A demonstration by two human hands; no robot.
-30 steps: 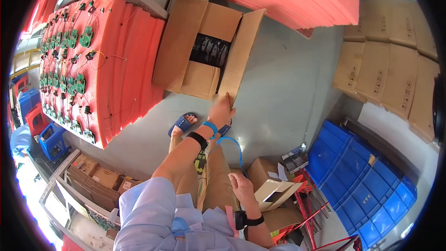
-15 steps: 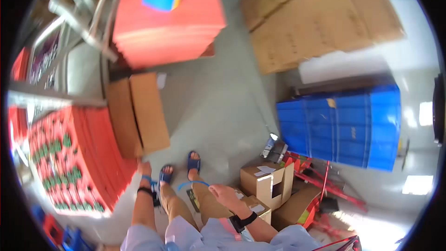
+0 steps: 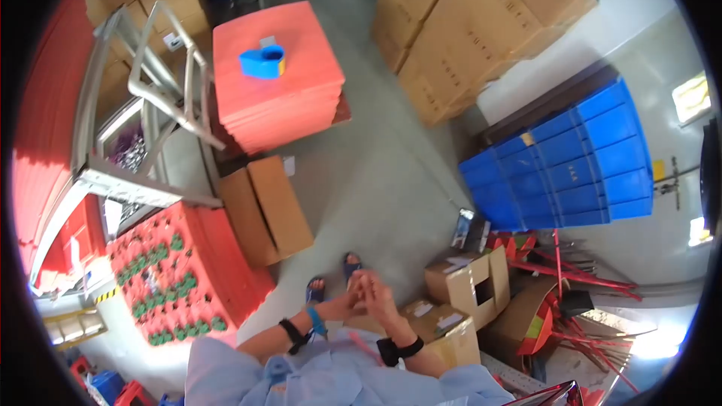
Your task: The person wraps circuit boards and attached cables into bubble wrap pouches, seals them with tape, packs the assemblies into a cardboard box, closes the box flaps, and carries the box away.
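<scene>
My left hand and my right hand meet in front of my body, above my sandals. Their fingers are bent and press together; whatever lies between them, if anything, is too small or hidden to make out. A blue band and a black band circle my left wrist. On my right wrist sits a black watch-like band. Nearest my right hand is a cardboard box with white papers on its top.
Red sheets bearing rows of green parts stand at left, beside an open-flapped carton. Farther off, a blue holder rests on a red stack. Blue crates, big cartons and red metal frames line the right.
My hands have come together from apart; the left moved right, away from the carton. The thin blue strip at my right hand no longer shows. My view has shifted.
</scene>
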